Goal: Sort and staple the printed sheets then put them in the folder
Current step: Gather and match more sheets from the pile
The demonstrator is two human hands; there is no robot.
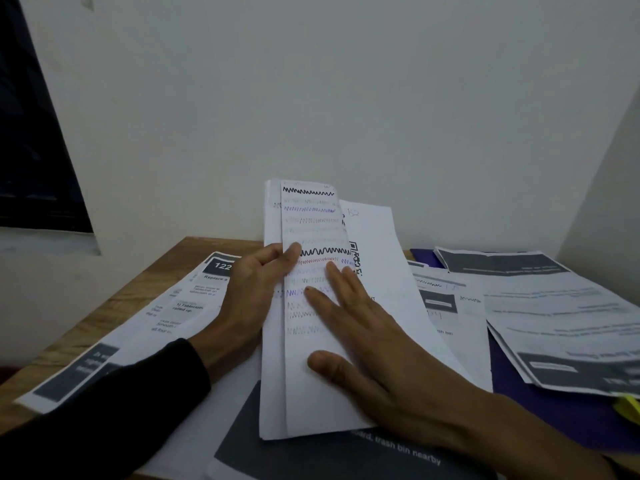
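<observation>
**Half the stack is hidden behind hands**

Left hand (249, 292) grips the upright bundle of white scribble-marked sheets (311, 393) by its left edge; right hand (367, 344) lies flat on it, fingers straight. The purple folder (554, 410) is mostly buried under grey-banded printouts (561, 323) on the wooden table (114, 306).

A wooden tabletop (104, 306) is showing its light brown grain at the left, running up to a plain white wall (346, 98) that is filling most of the view. A dark window (31, 150) is sitting at the far left, slanting down to a pale sill (45, 242). A small yellow-green object (628, 407) is peeking in at the right edge, too cropped to identify.
</observation>
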